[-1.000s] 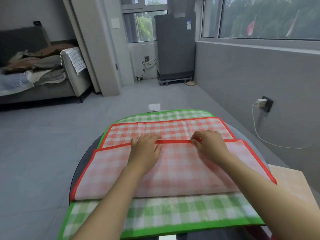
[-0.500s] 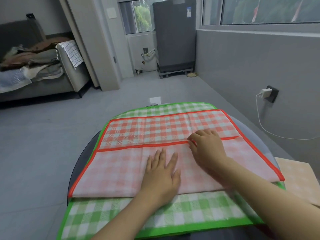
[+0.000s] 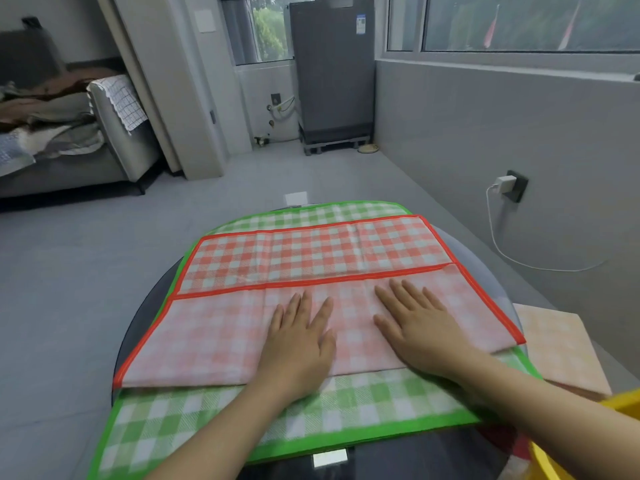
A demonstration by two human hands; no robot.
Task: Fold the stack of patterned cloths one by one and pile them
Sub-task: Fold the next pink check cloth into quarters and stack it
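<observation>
I see both my left hand (image 3: 300,337) and right hand (image 3: 420,329) pressing flat, fingers straight, on the near flap of the red checked cloth (image 3: 311,258), which lies (long axis left-right) atop the green checked cloth (image 3: 214,420) on the table (image 3: 145,317).

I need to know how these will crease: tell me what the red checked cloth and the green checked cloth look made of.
Red checked cloth: thin woven or non-woven fabric, matte; it lies flat with faint fold lines, a paler underside and a stitched red border.
Green checked cloth: apparently the same matte sheet, with green binding.
The exact fibre cannot be told.
</observation>
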